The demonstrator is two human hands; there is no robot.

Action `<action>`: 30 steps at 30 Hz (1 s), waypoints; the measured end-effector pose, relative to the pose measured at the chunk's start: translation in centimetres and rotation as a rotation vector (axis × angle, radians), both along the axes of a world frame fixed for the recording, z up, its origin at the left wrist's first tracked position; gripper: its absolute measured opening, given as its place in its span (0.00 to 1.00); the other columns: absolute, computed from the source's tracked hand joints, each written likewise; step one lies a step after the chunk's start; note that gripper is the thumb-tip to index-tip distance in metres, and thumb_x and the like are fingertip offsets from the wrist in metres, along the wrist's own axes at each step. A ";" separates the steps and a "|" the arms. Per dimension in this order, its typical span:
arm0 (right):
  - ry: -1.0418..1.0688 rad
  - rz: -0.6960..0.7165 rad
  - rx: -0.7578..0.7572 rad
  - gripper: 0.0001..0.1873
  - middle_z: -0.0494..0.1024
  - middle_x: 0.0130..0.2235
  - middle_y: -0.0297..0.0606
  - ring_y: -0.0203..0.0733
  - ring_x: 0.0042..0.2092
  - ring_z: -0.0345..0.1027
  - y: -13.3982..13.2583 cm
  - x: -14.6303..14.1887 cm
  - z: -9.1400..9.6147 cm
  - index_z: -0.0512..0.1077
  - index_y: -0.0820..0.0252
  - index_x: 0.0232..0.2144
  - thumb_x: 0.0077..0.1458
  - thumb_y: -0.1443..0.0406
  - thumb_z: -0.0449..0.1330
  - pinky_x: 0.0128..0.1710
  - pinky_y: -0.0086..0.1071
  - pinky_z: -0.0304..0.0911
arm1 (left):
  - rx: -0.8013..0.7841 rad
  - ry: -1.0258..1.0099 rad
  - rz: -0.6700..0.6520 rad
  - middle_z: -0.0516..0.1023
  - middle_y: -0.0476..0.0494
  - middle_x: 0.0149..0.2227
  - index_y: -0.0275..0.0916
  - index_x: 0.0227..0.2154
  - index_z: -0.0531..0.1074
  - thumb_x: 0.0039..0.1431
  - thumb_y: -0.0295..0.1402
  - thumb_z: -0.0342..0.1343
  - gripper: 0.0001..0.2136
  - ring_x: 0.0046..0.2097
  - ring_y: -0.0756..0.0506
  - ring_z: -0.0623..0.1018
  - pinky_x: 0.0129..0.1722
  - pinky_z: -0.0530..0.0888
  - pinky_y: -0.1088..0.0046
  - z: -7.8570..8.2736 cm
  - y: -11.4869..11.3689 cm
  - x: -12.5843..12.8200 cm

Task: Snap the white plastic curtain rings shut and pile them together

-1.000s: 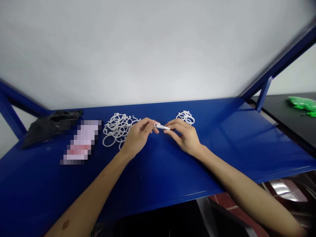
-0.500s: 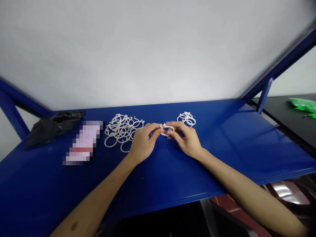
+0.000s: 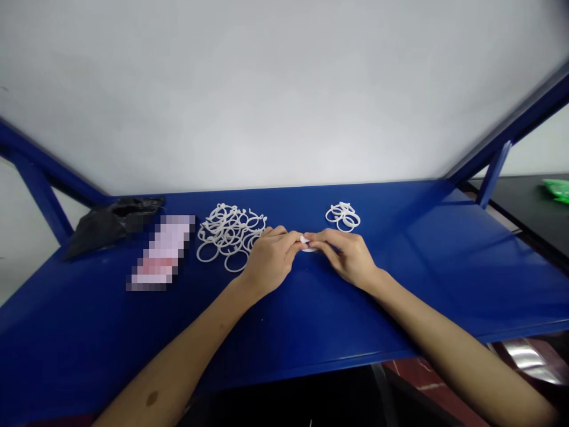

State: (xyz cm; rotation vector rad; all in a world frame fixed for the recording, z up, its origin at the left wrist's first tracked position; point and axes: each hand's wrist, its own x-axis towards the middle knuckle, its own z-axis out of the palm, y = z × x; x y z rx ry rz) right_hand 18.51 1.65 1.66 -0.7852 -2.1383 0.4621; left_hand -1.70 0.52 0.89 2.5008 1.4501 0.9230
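Between my two hands is a white plastic ring (image 3: 310, 249), mostly covered by my fingers. My left hand (image 3: 273, 256) pinches its left side between thumb and fingers. On the other side, my right hand (image 3: 345, 254) has its thumb and fingers closed on the ring too. A tangled pile of white plastic rings (image 3: 229, 232) with small knobs at their ends lies just left of my left hand, partly hidden by it. Beyond my right hand sits a smaller group of white rings (image 3: 348, 222).
A blurred-out pale pink flat object (image 3: 165, 246) lies left of the pile, beside a crumpled black plastic bag (image 3: 109, 222). The blue table (image 3: 444, 237) ends at a grey-white wall. A green packet (image 3: 558, 190) is on a dark surface at far right.
My fingertips have drawn closer together around the ring, which now shows much less. The view has shifted, so the things on the table appear slightly further right.
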 end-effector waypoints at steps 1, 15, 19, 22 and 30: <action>-0.020 -0.046 0.029 0.13 0.83 0.42 0.37 0.41 0.41 0.77 0.3 0.1 0.3 0.79 0.51 0.44 0.67 0.63 0.54 0.42 0.35 0.74 | -0.001 0.038 0.007 0.79 0.45 0.33 0.42 0.38 0.77 0.70 0.36 0.48 0.12 0.39 0.43 0.76 0.44 0.71 0.64 0.0 0.2 -0.2; -0.159 -0.939 -0.337 0.12 0.83 0.37 0.42 0.46 0.40 0.76 8.2 8.8 -1.7 0.80 0.59 0.37 0.58 0.62 0.57 0.43 0.37 0.66 | -0.034 0.309 0.354 0.77 0.33 0.48 0.36 0.49 0.76 0.65 0.34 0.47 0.16 0.51 0.33 0.72 0.52 0.70 0.53 -0.7 3.7 -5.3; -0.188 -0.984 -0.338 0.13 0.84 0.39 0.43 0.48 0.41 0.77 8.2 8.6 -1.7 0.81 0.58 0.38 0.58 0.62 0.58 0.42 0.37 0.67 | -0.043 0.308 0.363 0.78 0.31 0.49 0.35 0.50 0.76 0.65 0.33 0.46 0.17 0.52 0.31 0.72 0.52 0.69 0.50 -0.9 3.7 -5.4; -0.264 -0.995 -0.312 0.13 0.84 0.40 0.45 0.49 0.42 0.77 8.2 8.8 -1.9 0.81 0.58 0.39 0.60 0.62 0.57 0.43 0.38 0.67 | -0.076 0.331 0.346 0.80 0.33 0.46 0.36 0.46 0.78 0.66 0.32 0.44 0.17 0.51 0.31 0.72 0.51 0.68 0.50 -1.0 3.8 -5.7; -0.323 -0.985 -0.294 0.15 0.83 0.42 0.48 0.50 0.44 0.77 8.3 8.8 -1.8 0.80 0.60 0.41 0.63 0.63 0.54 0.44 0.38 0.66 | -0.047 0.269 0.343 0.81 0.38 0.42 0.41 0.41 0.77 0.66 0.32 0.46 0.13 0.48 0.33 0.72 0.48 0.66 0.52 -0.7 3.9 -5.9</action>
